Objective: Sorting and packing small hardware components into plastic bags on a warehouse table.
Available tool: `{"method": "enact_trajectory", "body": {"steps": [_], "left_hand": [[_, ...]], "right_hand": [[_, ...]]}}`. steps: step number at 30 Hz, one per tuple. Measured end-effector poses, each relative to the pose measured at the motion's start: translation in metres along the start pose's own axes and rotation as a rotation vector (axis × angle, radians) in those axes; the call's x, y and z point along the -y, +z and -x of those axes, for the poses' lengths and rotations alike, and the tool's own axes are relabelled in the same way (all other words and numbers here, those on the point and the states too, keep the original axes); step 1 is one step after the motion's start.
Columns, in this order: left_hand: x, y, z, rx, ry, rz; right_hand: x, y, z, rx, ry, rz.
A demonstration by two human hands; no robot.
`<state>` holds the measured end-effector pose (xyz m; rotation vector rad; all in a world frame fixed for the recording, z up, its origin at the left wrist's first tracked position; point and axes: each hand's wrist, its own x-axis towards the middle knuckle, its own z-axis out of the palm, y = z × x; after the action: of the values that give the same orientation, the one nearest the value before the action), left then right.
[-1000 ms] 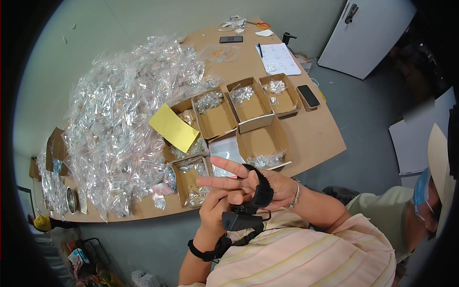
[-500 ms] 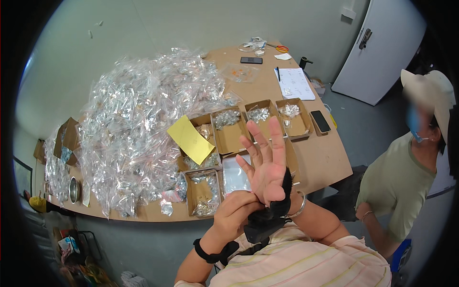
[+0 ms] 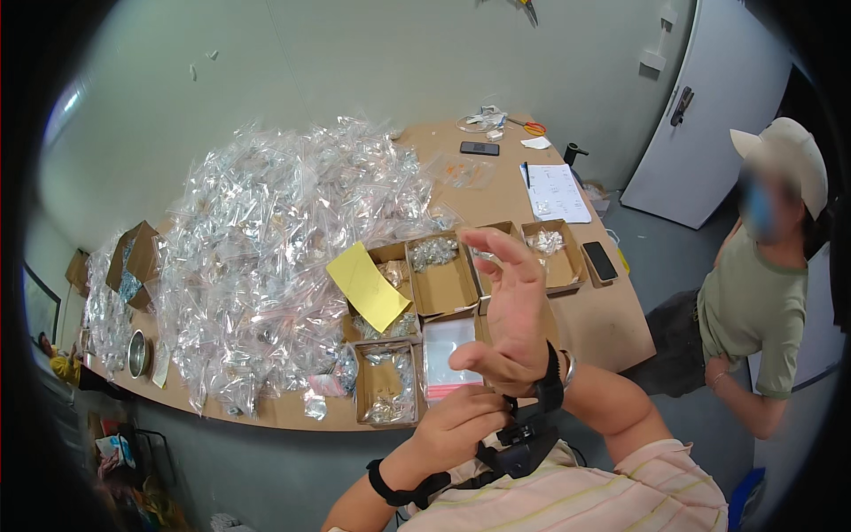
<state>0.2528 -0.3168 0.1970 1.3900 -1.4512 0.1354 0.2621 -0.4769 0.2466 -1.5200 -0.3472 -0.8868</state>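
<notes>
My right hand (image 3: 512,328) is raised over the cardboard boxes with fingers apart, slightly curved, holding nothing. Around its wrist runs a black strap (image 3: 551,381), with a bracelet (image 3: 570,371) beside it. My left hand (image 3: 461,418) is closed at the underside of that wrist, its fingers pinching the strap. A small black device (image 3: 516,448) hangs just below. Another black band (image 3: 403,486) circles my left wrist. Behind my hands, a stack of clear zip bags (image 3: 448,350) lies beside an open box of small packets (image 3: 387,381).
A big heap of clear plastic bags (image 3: 284,257) covers the table's left. A yellow card (image 3: 368,285) leans over the boxes. Phones (image 3: 599,261), a paper sheet (image 3: 556,192) and scissors (image 3: 532,128) lie to the right. A masked person (image 3: 753,301) stands at right.
My right hand has turned sideways, its fingers curling inward from a spread palm. My left hand has moved slightly right and down, still at the strap. The view has tilted up; the person has shifted.
</notes>
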Motion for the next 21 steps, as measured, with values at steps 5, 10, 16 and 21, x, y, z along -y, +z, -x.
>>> {"method": "enact_trajectory", "body": {"steps": [5,10,16,21], "left_hand": [[-0.003,0.013,0.004,0.081,-0.009,-0.113],[0.017,0.021,0.017,0.077,-0.069,-0.118],[0.027,0.039,0.042,0.128,-0.145,0.001],[0.043,0.048,0.061,0.105,-0.096,0.041]], "right_hand": [[0.007,0.004,-0.009,0.020,-0.252,0.430],[0.016,0.018,0.006,-0.046,0.248,-0.141],[0.008,0.020,0.016,-0.199,0.428,-0.659],[0.001,0.023,0.025,-0.164,0.827,-1.427]]}}
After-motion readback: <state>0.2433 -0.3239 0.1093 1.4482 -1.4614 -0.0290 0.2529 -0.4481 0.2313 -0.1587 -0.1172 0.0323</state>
